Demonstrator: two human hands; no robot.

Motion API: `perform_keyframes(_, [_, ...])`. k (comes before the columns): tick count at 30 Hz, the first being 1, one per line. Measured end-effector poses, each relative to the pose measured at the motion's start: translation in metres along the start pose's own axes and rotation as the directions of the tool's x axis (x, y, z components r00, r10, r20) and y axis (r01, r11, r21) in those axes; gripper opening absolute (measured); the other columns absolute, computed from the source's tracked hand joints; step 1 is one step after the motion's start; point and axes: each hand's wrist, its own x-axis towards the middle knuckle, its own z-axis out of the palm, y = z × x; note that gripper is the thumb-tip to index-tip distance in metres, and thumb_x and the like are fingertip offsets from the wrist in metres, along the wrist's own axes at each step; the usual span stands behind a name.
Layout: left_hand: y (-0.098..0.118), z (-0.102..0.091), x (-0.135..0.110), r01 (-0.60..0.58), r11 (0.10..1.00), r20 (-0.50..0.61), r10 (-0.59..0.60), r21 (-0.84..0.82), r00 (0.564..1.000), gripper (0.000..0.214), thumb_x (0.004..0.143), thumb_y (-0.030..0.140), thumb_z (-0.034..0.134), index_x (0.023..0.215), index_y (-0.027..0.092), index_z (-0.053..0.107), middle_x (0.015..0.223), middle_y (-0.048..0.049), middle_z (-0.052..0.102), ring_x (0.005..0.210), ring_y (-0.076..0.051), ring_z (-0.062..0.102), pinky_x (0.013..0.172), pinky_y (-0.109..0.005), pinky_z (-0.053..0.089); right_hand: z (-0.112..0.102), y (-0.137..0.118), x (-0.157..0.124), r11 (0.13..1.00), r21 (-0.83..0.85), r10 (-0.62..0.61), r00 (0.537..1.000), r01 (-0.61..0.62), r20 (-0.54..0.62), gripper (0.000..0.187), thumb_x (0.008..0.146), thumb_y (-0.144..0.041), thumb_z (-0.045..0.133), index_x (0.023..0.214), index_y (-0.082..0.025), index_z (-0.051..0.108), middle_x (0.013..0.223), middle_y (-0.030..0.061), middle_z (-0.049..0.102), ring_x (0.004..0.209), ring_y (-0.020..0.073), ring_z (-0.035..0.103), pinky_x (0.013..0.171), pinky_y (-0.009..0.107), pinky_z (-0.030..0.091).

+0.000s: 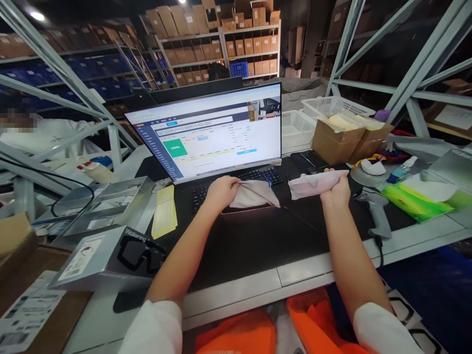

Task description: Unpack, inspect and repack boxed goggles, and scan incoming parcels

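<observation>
Head view: left hand (220, 192) has its fingers pinched shut on a grayish cloth (255, 194), right by the keyboard (263, 175). Right hand (338, 189) has fingers curled around a pale packet (309, 186), over the black mat (254, 246).

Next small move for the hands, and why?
Probably lower the grey cloth onto the black mat and let go. The left hand pinches it in front of the keyboard, while the right hand holds a pale bundle; with both occupied, setting one down would likely free a hand.
</observation>
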Motion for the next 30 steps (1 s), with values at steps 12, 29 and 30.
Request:
perform_keyframes(12, [0.033,0.004,-0.022,-0.105,0.993,0.382,0.076,0.055,0.921,0.067,0.086,0.068,0.062,0.132,0.019,0.07,0.126,-0.0145,0.074,0.111,-0.035,0.071,0.09,-0.037,0.052,-0.006,0.025,-0.002,0.99,-0.122,0.079,0.994,-0.069,0.077,0.025,0.108,-0.032,0.039,0.094,-0.019,0.056,0.082,-0.001,0.068,0.074,0.0122,0.071,0.081,0.034,0.063])
perform_keyframes(29, [0.041,0.034,-0.075,-0.342,0.898,-0.225,0.286,-0.277,0.931,0.08,0.084,0.049,0.077,0.151,0.019,0.046,0.157,-0.0177,0.047,0.146,-0.032,0.047,0.12,-0.047,0.041,0.035,0.052,-0.067,0.96,-0.192,0.249,0.93,-0.202,0.27,0.03,0.105,-0.043,0.042,0.089,-0.022,0.056,0.082,0.002,0.069,0.083,0.0162,0.073,0.085,0.037,0.064])
perform_keyframes(30, [0.04,0.035,-0.075,-0.318,0.894,-0.253,0.244,-0.315,0.936,0.094,0.078,0.05,0.082,0.156,0.02,0.039,0.16,-0.0186,0.043,0.148,-0.034,0.043,0.12,-0.049,0.041,0.043,0.063,-0.079,0.961,-0.213,0.24,0.917,-0.178,0.317,0.029,0.104,-0.045,0.044,0.091,-0.022,0.057,0.084,0.0032,0.07,0.088,0.018,0.073,0.089,0.039,0.063])
